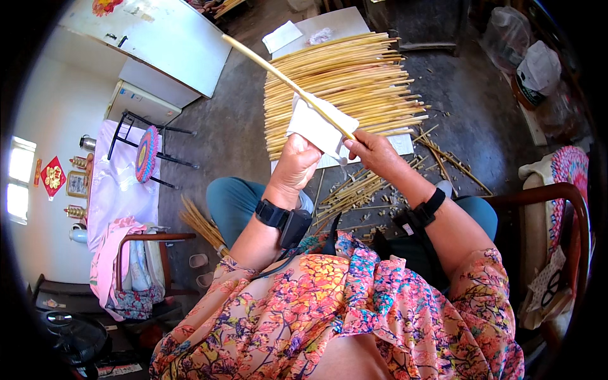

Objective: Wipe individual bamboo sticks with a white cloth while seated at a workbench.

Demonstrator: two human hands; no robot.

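Note:
My left hand [298,159] grips a folded white cloth [311,124]. Across the top of that cloth slants a long pale-yellow plant stalk [266,66], its far end pointing up and left. The near end of this stalk is between the thumb and fingers of my right hand [375,149]. Beneath and beyond both hands, a row of similar yellow stalks [332,85] lies side by side on a pale board [332,21]. Some of the row is hidden behind the cloth and the held stalk.
Thin stalk offcuts [351,192] litter the floor between my legs. A broom [204,225] lies by my left knee. Farther left stands a folding stool [148,154] with a round colourful cover. A wooden armchair [565,190] is close on my right. A white cloth [282,36] rests on the board.

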